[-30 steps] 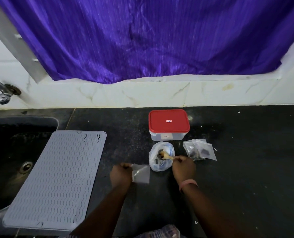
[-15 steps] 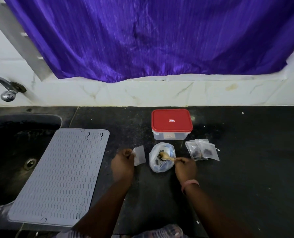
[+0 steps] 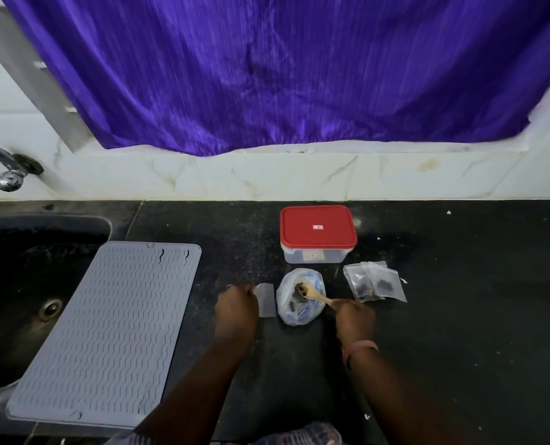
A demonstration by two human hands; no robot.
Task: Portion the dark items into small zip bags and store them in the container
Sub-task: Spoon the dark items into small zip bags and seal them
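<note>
Worktop [image 3: 459, 316]: black speckled stone, filling the lower half of the frame.

Container [image 3: 317, 234]: clear box with red lid fitted, set at centre frame near the back wall.

Open plastic bag [image 3: 299, 298]: placed just below the container; dark items [image 3: 296, 295] are seen inside (individual pieces not distinguishable).

Wooden spoon [image 3: 315, 295]: bowl sunk in the bag's mouth, handle gripped by the right hand [image 3: 355, 317], fingers curled round it; a pink band is worn at that wrist.

Empty zip bag [image 3: 266, 300]: small and clear, pinched at its left edge by the left hand [image 3: 236, 311], just left of the plastic bag.

Filled zip bags [image 3: 374, 282]: overlapping, dark contents visible, laid on the worktop right of the plastic bag, below and right of the container.

Grey ridged mat [image 3: 106, 332]: lower left of frame, overlapping the sink [image 3: 17, 284].

Tap [image 3: 9, 175]: at the left edge.

Purple curtain [image 3: 283, 69]: across the upper frame.
</note>
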